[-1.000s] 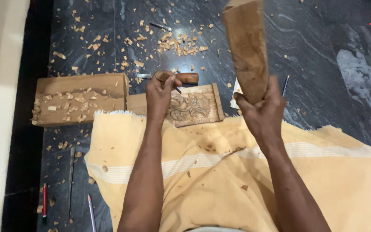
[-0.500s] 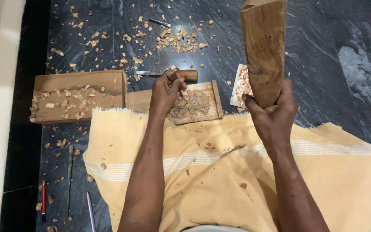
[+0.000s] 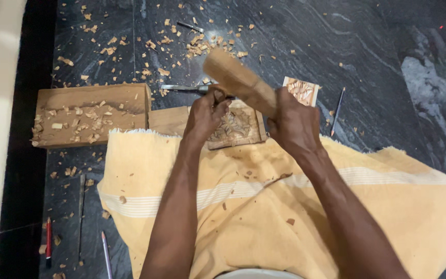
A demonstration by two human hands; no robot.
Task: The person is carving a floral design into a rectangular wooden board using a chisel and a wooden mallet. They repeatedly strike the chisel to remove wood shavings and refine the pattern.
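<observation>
Swung down since half a second ago, the blunt brown wooden mallet (image 3: pixel 239 81) no longer stands upright above the right hand (image 3: pixel 294 120); it now tilts to the upper left, its head blurred just above the left hand (image 3: pixel 206 114). That left hand has barely shifted over the small square carved wooden panel (image 3: pixel 235 128).

Right-hand fingers are clamped around the mallet's handle. Left-hand fingers are closed on a thin metal chisel (image 3: pixel 222 96), whose tip seems to meet the carved panel, though the contact is hidden.

One carved panel lies at the far edge of the yellow cloth (image 3: pixel 264 222) across the person's lap. Left of the panel sits one long plain wooden block (image 3: pixel 91 114) strewn with chips. Just right of the panel lies one small pale carved piece (image 3: pixel 301 91). Beyond the panel, one loose steel chisel (image 3: pixel 184 88) rests on the dark stone floor (image 3: pixel 378 57) among scattered wood shavings (image 3: pixel 202 46). Far left of the panel, near the wall, one red pencil (image 3: pixel 48 243) shows.
</observation>
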